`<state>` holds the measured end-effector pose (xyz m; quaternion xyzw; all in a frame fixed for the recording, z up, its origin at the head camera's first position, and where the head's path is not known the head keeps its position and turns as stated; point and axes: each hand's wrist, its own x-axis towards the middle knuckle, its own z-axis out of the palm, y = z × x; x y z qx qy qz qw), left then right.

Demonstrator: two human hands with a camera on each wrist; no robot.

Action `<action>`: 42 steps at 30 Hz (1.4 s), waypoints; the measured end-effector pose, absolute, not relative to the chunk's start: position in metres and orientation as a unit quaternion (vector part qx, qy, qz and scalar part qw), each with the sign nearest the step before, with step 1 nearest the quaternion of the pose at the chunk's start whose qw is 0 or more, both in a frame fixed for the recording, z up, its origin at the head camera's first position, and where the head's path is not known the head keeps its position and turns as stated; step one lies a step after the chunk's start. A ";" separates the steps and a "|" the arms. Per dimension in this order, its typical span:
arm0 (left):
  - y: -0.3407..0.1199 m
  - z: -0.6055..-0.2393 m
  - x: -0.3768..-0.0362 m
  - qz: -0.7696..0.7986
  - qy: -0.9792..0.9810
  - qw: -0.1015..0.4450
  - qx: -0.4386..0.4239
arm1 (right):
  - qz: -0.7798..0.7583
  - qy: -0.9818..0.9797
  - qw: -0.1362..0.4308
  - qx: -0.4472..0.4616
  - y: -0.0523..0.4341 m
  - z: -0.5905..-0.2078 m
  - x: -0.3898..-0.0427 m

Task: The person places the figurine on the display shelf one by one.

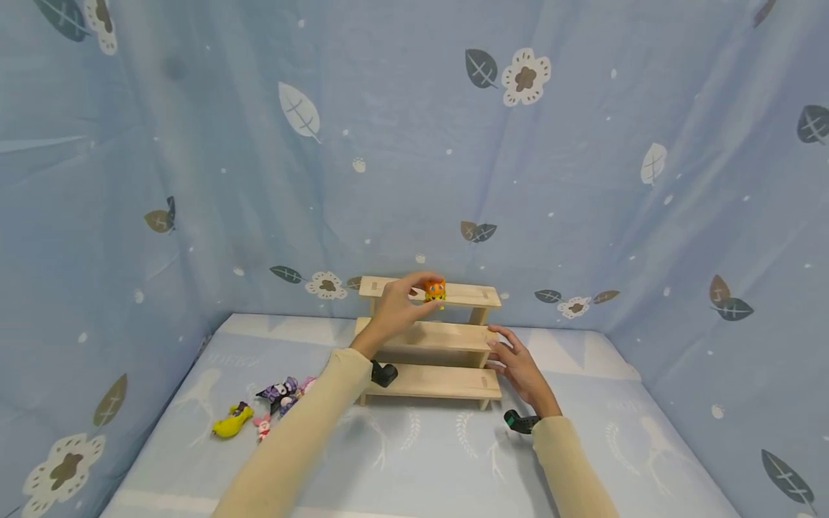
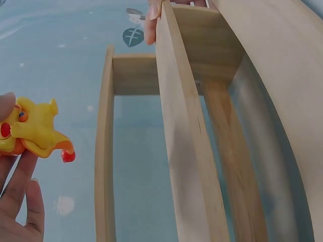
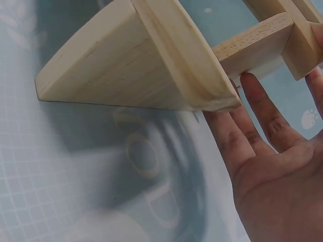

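A small orange-and-yellow figurine (image 1: 436, 291) is pinched in the left hand (image 1: 403, 306), near the top tier (image 1: 471, 294) of a wooden stand (image 1: 434, 381) toward the counter's (image 1: 447, 460) back edge. The right hand (image 1: 523, 370), apart from it, grips the middle tier's (image 1: 447, 336) right end. More little toys (image 1: 280, 394) lie over toward the counter's left edge.
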<state>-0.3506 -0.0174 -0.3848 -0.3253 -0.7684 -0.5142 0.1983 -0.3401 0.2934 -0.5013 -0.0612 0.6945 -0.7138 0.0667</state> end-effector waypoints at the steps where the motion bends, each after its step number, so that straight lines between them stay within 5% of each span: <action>1: -0.013 -0.385 -0.352 -0.516 -0.767 0.197 -0.326 | -0.715 0.694 0.066 -0.061 0.294 -0.501 -0.340; 18: 0.045 -0.389 -0.371 -0.520 -0.771 0.165 -0.329 | -0.707 0.703 0.060 -0.056 0.296 -0.507 -0.344; 42: 0.070 -0.400 -0.396 -0.521 -0.769 0.192 -0.317 | -0.713 0.697 0.057 -0.053 0.296 -0.509 -0.344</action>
